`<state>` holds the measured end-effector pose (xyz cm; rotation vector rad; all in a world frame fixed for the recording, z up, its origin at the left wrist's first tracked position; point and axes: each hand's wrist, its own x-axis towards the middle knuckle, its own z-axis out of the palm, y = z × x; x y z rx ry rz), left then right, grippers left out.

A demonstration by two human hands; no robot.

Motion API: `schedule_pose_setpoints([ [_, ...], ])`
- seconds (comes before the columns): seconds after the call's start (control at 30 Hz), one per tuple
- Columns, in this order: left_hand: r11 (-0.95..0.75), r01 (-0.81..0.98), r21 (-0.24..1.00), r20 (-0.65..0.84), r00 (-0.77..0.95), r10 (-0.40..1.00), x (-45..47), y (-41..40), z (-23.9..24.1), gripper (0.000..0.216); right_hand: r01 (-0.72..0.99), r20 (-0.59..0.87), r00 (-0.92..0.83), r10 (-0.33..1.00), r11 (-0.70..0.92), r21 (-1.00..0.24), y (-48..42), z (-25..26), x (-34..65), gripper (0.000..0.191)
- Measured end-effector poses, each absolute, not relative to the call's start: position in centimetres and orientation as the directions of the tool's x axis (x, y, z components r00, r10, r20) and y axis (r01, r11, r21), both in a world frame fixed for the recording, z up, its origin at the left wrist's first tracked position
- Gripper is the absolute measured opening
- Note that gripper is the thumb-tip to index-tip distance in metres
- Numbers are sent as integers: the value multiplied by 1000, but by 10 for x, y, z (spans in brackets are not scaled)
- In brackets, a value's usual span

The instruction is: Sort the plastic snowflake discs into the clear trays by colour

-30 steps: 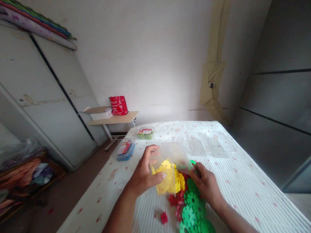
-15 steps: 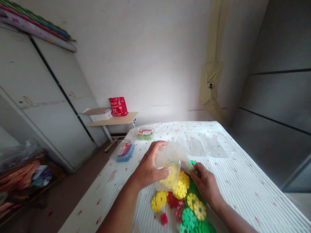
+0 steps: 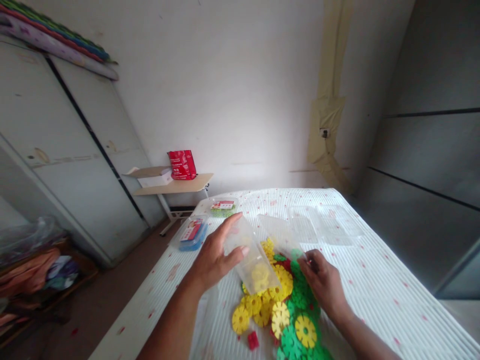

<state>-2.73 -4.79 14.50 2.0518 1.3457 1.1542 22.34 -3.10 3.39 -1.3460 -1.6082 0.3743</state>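
My left hand [image 3: 217,255] grips a clear plastic box [image 3: 245,250], tilted on its side above the pile. Yellow snowflake discs [image 3: 283,282] lie at and below its mouth; some show through its wall, and I cannot tell whether these are inside. Between thumb and fingers, my right hand [image 3: 322,280] holds a thin clear plastic lid [image 3: 277,231], slanted to the box's right. Under both hands the pile continues with green snowflake discs [image 3: 290,340] and some red pieces, partly hidden. A small red block [image 3: 253,340] sits at the near edge of the pile.
On the white dotted tablecloth [image 3: 172,305], a box with blue contents [image 3: 193,235] and one with green pieces [image 3: 222,207] stand at left. Clear trays [image 3: 333,225] lie at back right. Beyond, a side table [image 3: 187,185] carries a red bag [image 3: 182,165].
The left hand has shifted left with the box, and more yellow discs now lie on the pile. The clear lid and box are farther apart.
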Motion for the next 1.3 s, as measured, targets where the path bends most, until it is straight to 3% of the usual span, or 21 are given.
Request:
schedule_pose_setpoints([
  [0.17, -440, 633, 637, 380, 239, 894, -29, -47, 150, 63, 568, 449, 93, 889, 323, -757, -29, 34, 226, 27],
  [0.43, -481, 623, 617, 307, 372, 876, -35, -50, 171, 68, 569, 457, 103, 884, 324, -756, -28, 35, 228, 25],
  [0.6, -555, 666, 499, 348, 432, 832, -26, -53, 176, 72, 556, 454, 107, 884, 326, -765, -29, 38, 228, 25],
  [0.8, -524, 741, 420, 285, 441, 851, -20, -40, 166, 74, 519, 448, 119, 886, 329, -789, -28, 35, 228, 27],
  [0.9, -521, 738, 429, 332, 407, 851, -24, -35, 170, 75, 449, 425, 142, 894, 325, -833, -28, 38, 228, 27],
  [1.07, -465, 660, 590, 410, 252, 877, -29, -19, 175, 78, 276, 338, 204, 919, 277, -920, -35, 57, 236, 23],
  [1.3, -361, 711, 604, 581, -82, 810, 3, 49, 125, 62, 338, 421, 306, 854, 316, -886, -45, 56, 275, 21],
])
